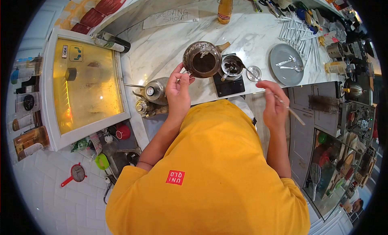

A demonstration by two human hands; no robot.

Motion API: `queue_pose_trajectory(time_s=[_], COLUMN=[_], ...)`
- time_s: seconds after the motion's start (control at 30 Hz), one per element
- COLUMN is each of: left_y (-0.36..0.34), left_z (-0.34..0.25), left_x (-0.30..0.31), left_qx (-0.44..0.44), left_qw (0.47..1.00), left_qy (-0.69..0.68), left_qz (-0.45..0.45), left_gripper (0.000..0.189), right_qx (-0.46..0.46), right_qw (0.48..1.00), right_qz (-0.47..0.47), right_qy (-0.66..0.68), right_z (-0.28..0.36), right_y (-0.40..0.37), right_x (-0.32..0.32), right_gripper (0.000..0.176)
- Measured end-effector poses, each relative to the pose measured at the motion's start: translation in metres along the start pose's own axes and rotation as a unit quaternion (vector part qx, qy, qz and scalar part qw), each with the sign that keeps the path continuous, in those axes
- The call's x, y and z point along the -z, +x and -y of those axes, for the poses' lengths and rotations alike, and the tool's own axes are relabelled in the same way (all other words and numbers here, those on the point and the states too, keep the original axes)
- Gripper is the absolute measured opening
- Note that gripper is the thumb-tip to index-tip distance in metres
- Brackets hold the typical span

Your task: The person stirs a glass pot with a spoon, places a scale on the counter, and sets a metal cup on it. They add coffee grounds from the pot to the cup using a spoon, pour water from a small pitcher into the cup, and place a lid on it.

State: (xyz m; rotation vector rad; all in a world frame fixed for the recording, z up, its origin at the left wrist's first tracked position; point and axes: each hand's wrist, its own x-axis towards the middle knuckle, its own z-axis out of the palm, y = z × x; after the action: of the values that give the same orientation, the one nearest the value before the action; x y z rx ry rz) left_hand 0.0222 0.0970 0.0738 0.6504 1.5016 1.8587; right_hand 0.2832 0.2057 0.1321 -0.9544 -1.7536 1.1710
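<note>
1. Well, nearest to me was my yellow shirt (214, 166), with a red label on it, and both my forearms reached forward past it.
2. My right fingers (268, 87) were closed on a long spoon (292, 113), which slanted up and leftward, its dark end at the metal cup's rim.
3. My left fingers (176, 75) were curled around the handle of a glass pot (197, 71), up off the worktop (161, 39), with dark liquid inside.
4. To the left of that hand stood a metal kettle (155, 90), its thin spout pointing left.
5. A black scale (229, 87) lay ahead of me, and the metal cup (231, 67) rested on it, just right of the pot, with dark pieces in it.
6. Right of the cup lay a small round metal piece (254, 73), then a grey plate (286, 77) carrying forks and a spoon.
7. Beyond the plate, white straws (298, 34) lay in a loose heap.
8. Farthest off, a lettered paper sign (171, 17) and an amber bottle (225, 8) sat near the back edge.
</note>
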Motion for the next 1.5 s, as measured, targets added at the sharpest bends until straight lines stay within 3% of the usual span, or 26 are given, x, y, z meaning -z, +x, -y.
queue_pose_trajectory(time_s=[0.07, 0.3, 0.47, 0.67, 0.97, 1.27, 1.5], left_y=[-0.001, -0.004, -0.004, -0.005, -0.007, -0.010, -0.007], left_z=[-0.001, 0.000, 0.000, 0.000, -0.004, -0.010, -0.008], left_x=[-0.001, 0.001, 0.002, -0.001, -0.004, -0.003, -0.003], left_qx=[-0.001, -0.005, -0.009, -0.022, -0.105, -0.146, -0.147], left_qw=[1.000, 1.000, 1.000, 0.999, 0.990, 0.985, 0.985], left_qy=[0.000, 0.017, 0.025, 0.010, -0.025, -0.019, -0.013], left_qz=[0.000, 0.003, 0.008, 0.036, 0.087, 0.090, 0.095], left_gripper=[0.019, 0.022, 0.021, 0.018, 0.018, 0.015, 0.016], right_qx=[0.085, 0.090, 0.123, 0.159, 0.133, 0.115, 0.013], right_qw=[0.992, 0.984, 0.986, 0.986, 0.988, 0.988, 0.991], right_qz=[0.046, 0.087, 0.048, -0.009, 0.075, 0.088, 0.057], right_qy=[-0.083, -0.123, -0.104, 0.044, 0.031, 0.060, 0.118], right_z=[-0.005, 0.008, 0.015, 0.052, 0.066, 0.055, 0.050], right_y=[0.002, 0.004, 0.009, 0.012, 0.011, 0.010, 0.008], right_x=[-0.005, -0.006, -0.002, 0.001, -0.027, -0.037, -0.042], right_gripper=[0.020, 0.020, 0.022, 0.024, 0.025, 0.024, 0.022])
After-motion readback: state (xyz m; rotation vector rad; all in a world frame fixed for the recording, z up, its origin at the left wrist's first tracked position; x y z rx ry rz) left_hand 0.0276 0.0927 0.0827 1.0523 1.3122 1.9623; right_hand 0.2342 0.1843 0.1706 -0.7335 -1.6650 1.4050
